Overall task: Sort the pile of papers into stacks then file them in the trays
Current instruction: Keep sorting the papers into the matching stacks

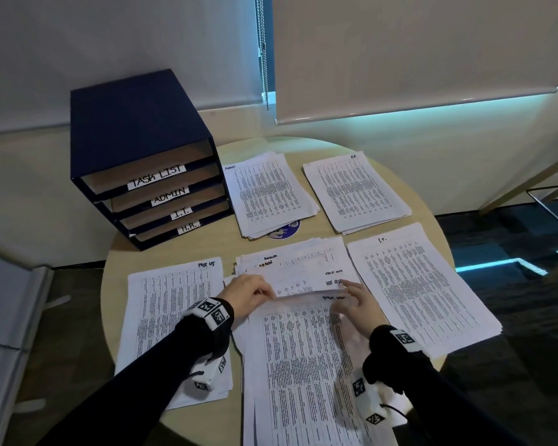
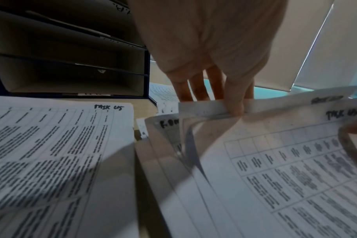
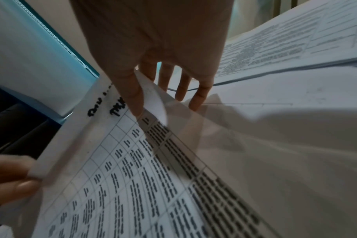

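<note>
A loose pile of printed papers (image 1: 303, 365) lies at the table's near middle. Its top sheet (image 1: 306, 295) has "TASK" handwritten on it, and its far edge is lifted. My left hand (image 1: 258, 292) pinches that edge at the left, thumb (image 2: 233, 106) on top. My right hand (image 1: 351, 299) pinches the right corner (image 3: 153, 96) between thumb and fingers. Sorted stacks lie around the pile: task list (image 1: 171, 317), admin (image 1: 268, 194), H.R. (image 1: 356, 193) and I.T. (image 1: 422, 288). The navy tray unit (image 1: 142, 156) stands at the back left, labelled TASK LIST, ADMIN, I.T. and H.R.
The round wooden table (image 1: 226, 413) ends close behind the far stacks. A purple round sticker (image 1: 285, 231) peeks from under the admin stack. Roller blinds and a bead chain (image 1: 264, 59) hang behind. Dark floor lies to the right, a grey panel (image 1: 7, 317) to the left.
</note>
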A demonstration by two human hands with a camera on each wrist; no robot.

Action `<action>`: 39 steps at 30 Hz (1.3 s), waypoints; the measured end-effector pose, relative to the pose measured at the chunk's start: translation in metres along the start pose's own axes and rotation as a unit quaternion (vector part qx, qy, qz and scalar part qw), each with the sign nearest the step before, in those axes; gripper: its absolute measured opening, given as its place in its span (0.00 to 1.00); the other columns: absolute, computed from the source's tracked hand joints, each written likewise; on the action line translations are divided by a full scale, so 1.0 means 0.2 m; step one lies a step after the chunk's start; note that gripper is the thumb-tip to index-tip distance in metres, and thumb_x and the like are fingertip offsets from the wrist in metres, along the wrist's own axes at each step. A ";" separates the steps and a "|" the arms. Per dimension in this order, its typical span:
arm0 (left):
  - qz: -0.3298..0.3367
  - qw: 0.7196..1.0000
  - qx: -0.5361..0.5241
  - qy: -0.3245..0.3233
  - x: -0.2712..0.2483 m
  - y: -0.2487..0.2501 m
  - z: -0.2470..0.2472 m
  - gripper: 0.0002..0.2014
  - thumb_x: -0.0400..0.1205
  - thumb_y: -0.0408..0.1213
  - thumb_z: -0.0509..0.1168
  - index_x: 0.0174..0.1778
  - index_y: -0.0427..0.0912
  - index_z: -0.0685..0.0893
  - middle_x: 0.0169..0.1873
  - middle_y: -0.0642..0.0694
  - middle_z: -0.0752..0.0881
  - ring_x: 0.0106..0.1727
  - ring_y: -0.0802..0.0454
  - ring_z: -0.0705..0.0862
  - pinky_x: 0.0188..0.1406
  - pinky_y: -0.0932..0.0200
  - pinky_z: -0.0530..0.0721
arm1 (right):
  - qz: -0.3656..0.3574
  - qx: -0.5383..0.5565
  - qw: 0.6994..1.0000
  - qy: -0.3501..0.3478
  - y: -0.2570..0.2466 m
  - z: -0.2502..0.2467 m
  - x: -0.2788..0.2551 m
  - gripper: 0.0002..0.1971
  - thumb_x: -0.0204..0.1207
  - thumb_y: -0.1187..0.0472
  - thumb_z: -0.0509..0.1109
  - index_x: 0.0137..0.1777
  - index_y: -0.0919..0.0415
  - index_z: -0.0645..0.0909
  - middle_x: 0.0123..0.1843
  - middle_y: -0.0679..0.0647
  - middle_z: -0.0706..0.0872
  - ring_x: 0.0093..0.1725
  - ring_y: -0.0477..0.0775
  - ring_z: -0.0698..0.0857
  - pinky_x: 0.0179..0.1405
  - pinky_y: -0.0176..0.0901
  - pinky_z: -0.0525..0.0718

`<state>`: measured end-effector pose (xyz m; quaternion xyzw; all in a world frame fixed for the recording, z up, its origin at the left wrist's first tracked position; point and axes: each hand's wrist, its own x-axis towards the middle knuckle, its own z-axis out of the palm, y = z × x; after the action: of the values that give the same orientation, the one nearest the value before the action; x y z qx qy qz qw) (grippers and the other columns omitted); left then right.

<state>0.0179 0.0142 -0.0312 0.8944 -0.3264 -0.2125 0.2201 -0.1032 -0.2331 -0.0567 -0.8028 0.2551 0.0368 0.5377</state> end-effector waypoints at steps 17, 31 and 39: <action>-0.113 0.986 -0.118 0.031 0.05 0.09 -0.01 0.20 0.79 0.62 0.62 0.59 0.55 0.79 0.60 0.56 0.75 0.58 0.56 0.81 0.59 0.55 0.79 | 0.011 0.135 0.990 0.034 0.04 0.02 -0.05 0.13 0.69 0.78 0.71 0.39 0.61 0.73 0.39 0.56 0.84 0.38 0.54 0.81 0.42 0.48 0.80; -0.160 0.985 0.020 -0.058 -0.11 -0.07 0.01 0.13 0.85 0.39 0.61 0.64 0.53 0.80 0.59 0.52 0.83 0.60 0.54 0.81 0.66 0.50 0.79 | -0.021 -0.144 0.988 0.059 -0.02 -0.03 0.27 0.18 0.82 0.62 0.64 0.71 0.56 0.75 0.62 0.62 0.72 0.57 0.59 0.79 0.65 0.49 0.78; -0.161 0.985 -0.009 -0.061 -0.11 -0.05 -0.02 0.09 0.86 0.38 0.59 0.57 0.52 0.82 0.51 0.54 0.85 0.53 0.56 0.83 0.61 0.50 0.83 | -0.029 -0.343 0.938 -0.040 -0.09 -0.04 0.37 0.19 0.76 0.63 0.68 0.66 0.52 0.75 0.67 0.58 0.69 0.67 0.59 0.70 0.68 0.49 0.72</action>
<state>0.0102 0.0371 -0.0290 0.9187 -0.1887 -0.3020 0.1710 -0.0320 -0.2629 -0.0618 -0.9435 0.1814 0.1385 0.2404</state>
